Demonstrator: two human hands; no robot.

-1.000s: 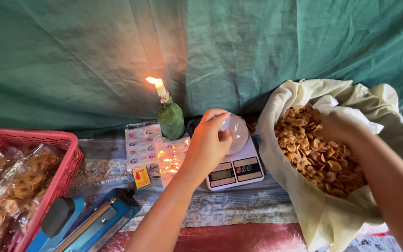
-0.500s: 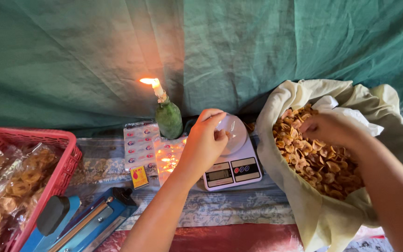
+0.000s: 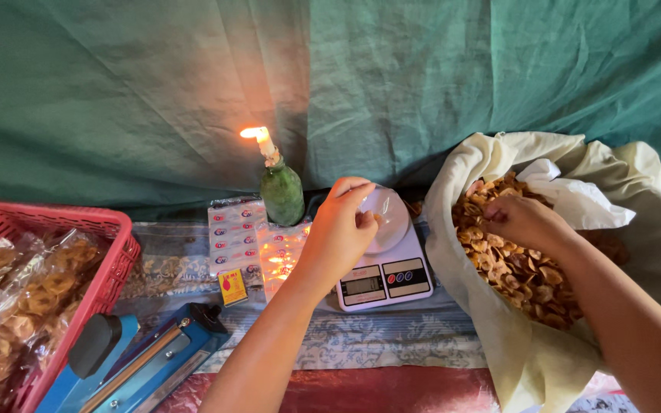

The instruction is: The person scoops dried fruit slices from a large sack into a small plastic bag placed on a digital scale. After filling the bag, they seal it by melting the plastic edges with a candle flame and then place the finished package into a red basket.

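I see a clear plastic bag (image 3: pixel 382 210), thin and see-through, held open over the round white plate of the kitchen scale (image 3: pixel 385 264). My left hand (image 3: pixel 342 229) pinches the bag's rim with its fingers curled closed on the plastic, right above the scale, which sits on the worktop (image 3: pixel 392 336) with its small grey display and coloured buttons facing me. My right hand (image 3: pixel 520 220) rests in the mouth of the cream cloth sack (image 3: pixel 533 348) just to the right of the scale, fingers bunched on the golden-brown chips (image 3: pixel 510 268) inside; I cannot tell how many it grips. A white plastic liner (image 3: pixel 575 195) pokes up behind that hand.

Further out, a green bottle (image 3: pixel 281 191) with a lit candle (image 3: pixel 258 138) stuck in its neck stands just left of the scale, in front of the green tarp (image 3: pixel 154 92). Sheets of printed sachets (image 3: pixel 232 233) lie beside it. A blue heat sealer (image 3: pixel 139 359) lies at the lower left, near a red plastic basket (image 3: pixel 109 260) that holds packed bags of chips.

Against the earlier frame, my right hand has slid towards the sack's left edge, nearer the scale, while my left hand keeps its place on the bag. The view has shifted slightly.
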